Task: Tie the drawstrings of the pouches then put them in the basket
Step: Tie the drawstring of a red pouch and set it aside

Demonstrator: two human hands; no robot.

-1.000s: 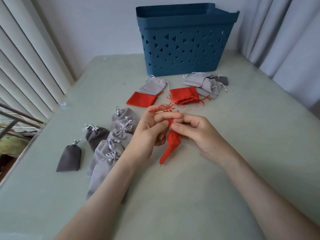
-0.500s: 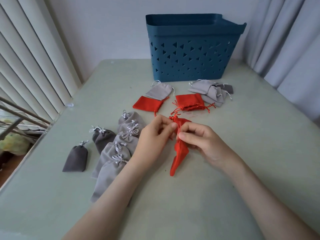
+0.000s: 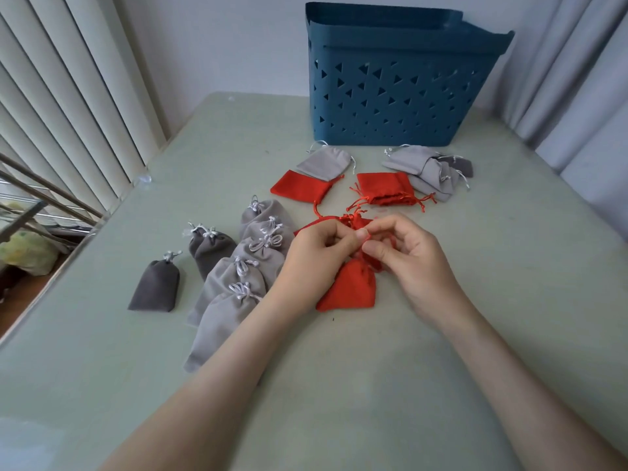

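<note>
Together left hand [image 3: 316,254], right hand [image 3: 413,258] pinch red pouch [image 3: 353,287] at cinched neck.

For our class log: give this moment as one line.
tying | left hand, right hand: pinch red pouch top | basket: untouched

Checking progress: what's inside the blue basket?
Only the upper inner wall of the basket shows. Its front wall hides the bottom, so the contents cannot be told.
</note>
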